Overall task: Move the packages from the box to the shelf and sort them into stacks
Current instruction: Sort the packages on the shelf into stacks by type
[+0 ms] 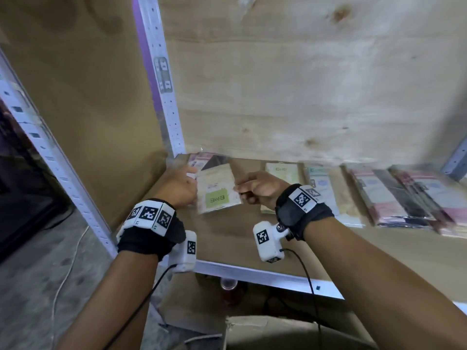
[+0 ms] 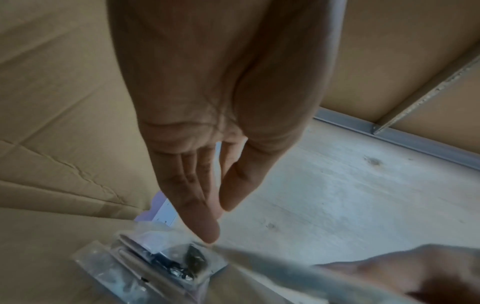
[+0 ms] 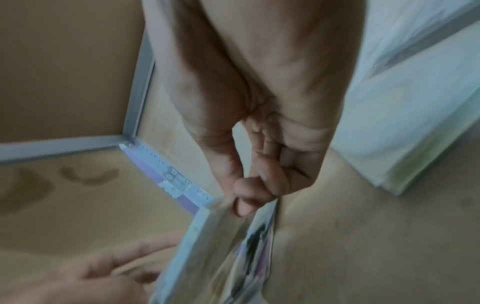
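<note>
A flat package with a green "ENE" label (image 1: 217, 190) is held just above the shelf's (image 1: 265, 276) cardboard-lined left part. My right hand (image 1: 239, 190) pinches its right edge between thumb and curled fingers; the right wrist view shows that pinch (image 3: 249, 199) on the blurred package (image 3: 207, 246). My left hand (image 1: 190, 174) is at the package's left edge with straight fingers, and the left wrist view shows the hand (image 2: 215, 207) holding nothing. A pink-and-black package (image 1: 209, 160) lies behind, at the back left corner (image 2: 161, 261).
Along the shelf's back stand a green stack (image 1: 281, 173), a teal stack (image 1: 321, 183) and two pink-and-black stacks (image 1: 386, 198) (image 1: 429, 195). A perforated white upright (image 1: 161, 79) rises at the left. Below the shelf sit a cardboard box (image 1: 278, 332) and a cup (image 1: 228, 284).
</note>
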`<control>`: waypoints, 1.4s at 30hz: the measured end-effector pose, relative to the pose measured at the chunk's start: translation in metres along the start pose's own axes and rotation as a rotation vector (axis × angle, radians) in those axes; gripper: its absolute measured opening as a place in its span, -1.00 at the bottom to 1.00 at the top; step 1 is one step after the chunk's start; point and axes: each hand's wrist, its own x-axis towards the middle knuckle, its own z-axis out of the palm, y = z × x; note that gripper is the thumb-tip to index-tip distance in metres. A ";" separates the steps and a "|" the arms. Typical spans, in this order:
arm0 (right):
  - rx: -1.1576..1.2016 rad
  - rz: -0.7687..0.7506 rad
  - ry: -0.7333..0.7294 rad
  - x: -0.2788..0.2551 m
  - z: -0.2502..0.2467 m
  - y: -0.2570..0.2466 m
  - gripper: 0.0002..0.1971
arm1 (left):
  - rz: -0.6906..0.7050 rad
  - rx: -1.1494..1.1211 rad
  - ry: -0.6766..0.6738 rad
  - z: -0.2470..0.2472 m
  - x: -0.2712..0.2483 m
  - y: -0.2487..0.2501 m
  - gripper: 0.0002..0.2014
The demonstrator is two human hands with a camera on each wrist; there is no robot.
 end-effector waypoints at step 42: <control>-0.715 -0.553 0.427 -0.132 -0.128 0.034 -0.74 | 0.514 -0.095 0.168 0.158 -0.051 0.074 -0.58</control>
